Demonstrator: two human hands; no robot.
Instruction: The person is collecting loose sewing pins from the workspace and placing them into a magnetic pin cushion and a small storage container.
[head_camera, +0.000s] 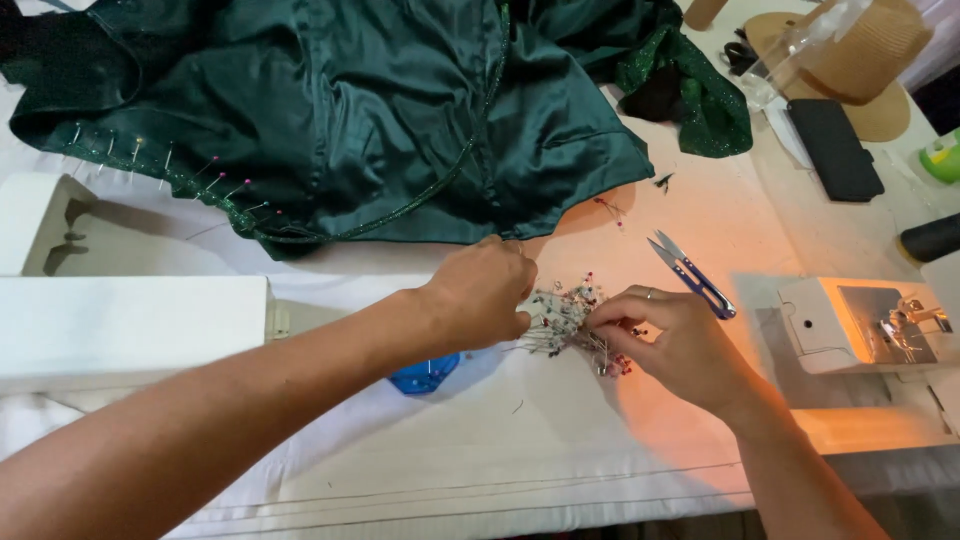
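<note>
Heap of thin silver dressmaker's pins w/ small round coloured heads (566, 318) lies on the white table surface (500, 470), centre of view, just below the front edge of the dark green satin garment (380, 110); pins tangled every which way, heads red, pink, white & dark, a few strays at the lower right of the heap; left hand (480, 295) comes in from the lower left, knuckles up, fingers curled down onto the left side of the heap, fingertips hidden so can't tell if it pinches any; right hand (672, 340) comes from the lower right, ring on one finger, thumb & forefinger pressed together at the right edge of the heap, seemingly nipping a pin or two; blue plastic pin holder (425, 373) partly under the left forearm, just beside the heap; small thread snips w/ blue handles (690, 275) lie near the right hand, blades apart; garment's hem at left has a row of pins stuck along a glittery green trim (190, 180); white sewing machine (870, 320) at right, lit warm orange; straw hat (860, 60) & black flat case (835, 148) well apart, top right.
</note>
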